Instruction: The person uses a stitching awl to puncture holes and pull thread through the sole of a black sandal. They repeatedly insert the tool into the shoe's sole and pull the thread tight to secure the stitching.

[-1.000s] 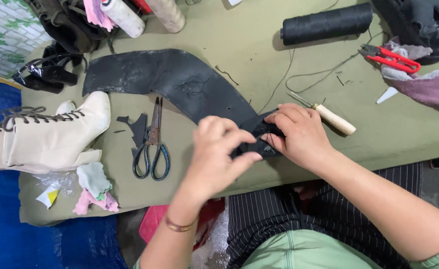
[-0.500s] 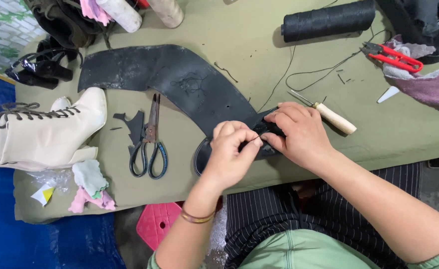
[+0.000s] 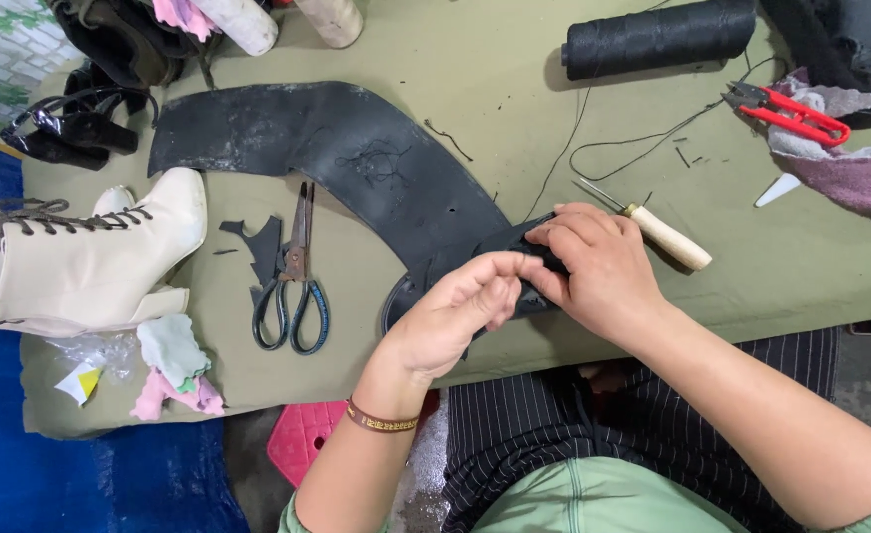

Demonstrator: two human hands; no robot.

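Observation:
A long curved black leather piece (image 3: 356, 163) lies across the olive-green table (image 3: 475, 89). Its near end is folded up between my hands. My left hand (image 3: 455, 316) pinches that end from the left, fingers closed on it. My right hand (image 3: 598, 271) grips the same end from the right and covers most of it. A wooden-handled awl (image 3: 665, 237) lies just beyond my right hand, its metal point toward the leather.
Black-handled scissors (image 3: 292, 281) and leather scraps lie left of my hands. A cream lace-up boot (image 3: 80, 257) rests at the table's left edge. A black thread spool (image 3: 658, 38), red snips (image 3: 786, 111) and purple cloth (image 3: 855, 178) are far right. Rags (image 3: 174, 365) lie near the front edge.
My left hand has slid nearer along the leather's end and now pinches it closer to my right hand. The right hand has barely moved.

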